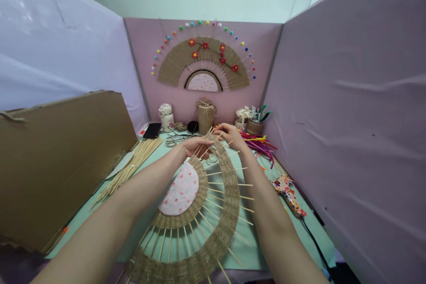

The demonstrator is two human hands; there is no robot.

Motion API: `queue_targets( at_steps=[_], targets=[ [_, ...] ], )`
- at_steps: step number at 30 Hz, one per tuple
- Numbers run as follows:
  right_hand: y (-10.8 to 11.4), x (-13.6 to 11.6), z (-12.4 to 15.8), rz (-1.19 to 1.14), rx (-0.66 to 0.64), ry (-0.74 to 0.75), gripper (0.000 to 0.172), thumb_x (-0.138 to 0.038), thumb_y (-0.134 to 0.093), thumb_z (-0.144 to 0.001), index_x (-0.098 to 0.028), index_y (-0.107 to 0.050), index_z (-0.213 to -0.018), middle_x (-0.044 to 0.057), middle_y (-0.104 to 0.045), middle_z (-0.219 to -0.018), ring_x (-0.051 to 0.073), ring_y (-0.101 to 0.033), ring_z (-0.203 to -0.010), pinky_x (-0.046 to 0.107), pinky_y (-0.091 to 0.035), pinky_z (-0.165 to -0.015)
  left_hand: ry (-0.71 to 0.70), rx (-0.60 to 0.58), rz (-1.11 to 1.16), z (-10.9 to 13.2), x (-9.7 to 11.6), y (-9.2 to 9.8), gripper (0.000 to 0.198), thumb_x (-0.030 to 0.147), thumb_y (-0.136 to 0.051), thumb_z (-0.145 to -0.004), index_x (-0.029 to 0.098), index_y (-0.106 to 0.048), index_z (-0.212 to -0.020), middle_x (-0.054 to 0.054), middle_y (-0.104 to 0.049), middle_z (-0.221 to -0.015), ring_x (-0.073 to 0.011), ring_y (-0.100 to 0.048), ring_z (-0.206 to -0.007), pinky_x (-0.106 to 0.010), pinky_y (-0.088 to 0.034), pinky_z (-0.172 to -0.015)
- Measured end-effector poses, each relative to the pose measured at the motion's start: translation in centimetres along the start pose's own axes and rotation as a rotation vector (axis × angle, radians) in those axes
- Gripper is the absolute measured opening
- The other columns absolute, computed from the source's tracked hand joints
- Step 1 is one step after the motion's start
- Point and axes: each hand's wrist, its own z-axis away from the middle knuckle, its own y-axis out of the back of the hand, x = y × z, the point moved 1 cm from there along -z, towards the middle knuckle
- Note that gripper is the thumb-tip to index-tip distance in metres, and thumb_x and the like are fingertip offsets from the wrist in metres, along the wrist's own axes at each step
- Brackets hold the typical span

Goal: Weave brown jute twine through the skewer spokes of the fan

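A half-round woven fan [232, 191] of tan cord on thin wooden sticks stands tilted between my forearms. Its inner part is a pink dotted fabric half-disc [182, 190] with a woven border, and bare sticks [185, 237] run out to the wide outer band. My left hand [195, 145] is closed around the fan's upper end, thumb on top. Just to the right, my right hand [230, 135] pinches at the tip of the outer band by the stick ends. Whatever lies between those fingertips is too small to make out. Loose cord [210, 159] hangs below my left hand.
A finished fan [173, 64] with red flowers hangs on the back panel. Wooden sticks [138, 159], a phone [152, 130] and a cardboard sheet [63, 164] are at left. Pipe cleaners [261, 145], a pen pot [255, 127] and a patterned glue gun [289, 195] with cable are at right.
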Motion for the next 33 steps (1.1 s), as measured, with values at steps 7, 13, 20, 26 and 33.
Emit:
queue_targets(
  at_steps=[7, 13, 20, 26, 33],
  targets=[
    [0.1, -0.3, 0.0, 0.004, 0.078, 0.008, 0.018, -0.036, -0.058, -0.071, -0.018, -0.061, -0.075, 0.001, -0.062, -0.072, 0.014, -0.054, -0.069, 0.028, -0.043, -0.067, 0.007, -0.017, 0.025, -0.4, -0.5, 0.1, 0.040, 0.016, -0.068, -0.071, 0.015, -0.060, -0.109, -0.008, -0.067, -0.090, -0.0138, -0.060, -0.071, -0.019, -0.035, -0.049],
    [-0.3, -0.1, 0.0, -0.101, 0.129, -0.016, 0.017, -0.035, -0.056, -0.072, -0.019, -0.059, -0.075, 0.000, -0.060, -0.070, 0.014, -0.053, -0.067, 0.026, -0.042, -0.063, 0.020, -0.028, 0.046, -0.4, -0.7, 0.3, 0.040, 0.015, -0.068, -0.072, 0.015, -0.060, -0.111, -0.007, -0.067, -0.090, -0.0120, -0.060, -0.070, -0.018, -0.034, -0.048],
    [-0.5, 0.1, -0.1, -0.159, 0.129, -0.066, 0.020, -0.038, -0.058, -0.071, -0.019, -0.060, -0.075, 0.000, -0.058, -0.067, 0.013, -0.050, -0.061, 0.026, -0.040, -0.059, 0.029, -0.057, 0.025, -0.6, -0.9, -0.5, 0.043, 0.016, -0.068, -0.072, 0.015, -0.059, -0.114, -0.006, -0.067, -0.086, -0.0125, -0.060, -0.067, -0.019, -0.033, -0.047],
    [-0.3, 0.7, -0.1, -0.185, 0.066, -0.106, 0.023, -0.040, -0.060, -0.070, -0.017, -0.059, -0.073, 0.000, -0.059, -0.066, 0.012, -0.050, -0.060, 0.025, -0.040, -0.059, 0.017, -0.052, 0.000, -0.6, -0.9, -0.8, 0.041, 0.016, -0.067, -0.073, 0.015, -0.059, -0.114, -0.006, -0.066, -0.083, -0.0118, -0.059, -0.064, -0.019, -0.035, -0.048],
    [-0.7, 0.7, 0.1, -0.205, -0.024, -0.176, 0.024, -0.039, -0.061, -0.067, -0.016, -0.059, -0.072, -0.001, -0.058, -0.064, 0.010, -0.048, -0.055, 0.022, -0.038, -0.053, 0.033, -0.010, -0.030, -0.7, -0.8, -0.8, 0.041, 0.017, -0.069, -0.071, 0.016, -0.060, -0.112, -0.005, -0.067, -0.083, -0.0120, -0.059, -0.065, -0.020, -0.037, -0.050]
  ],
)
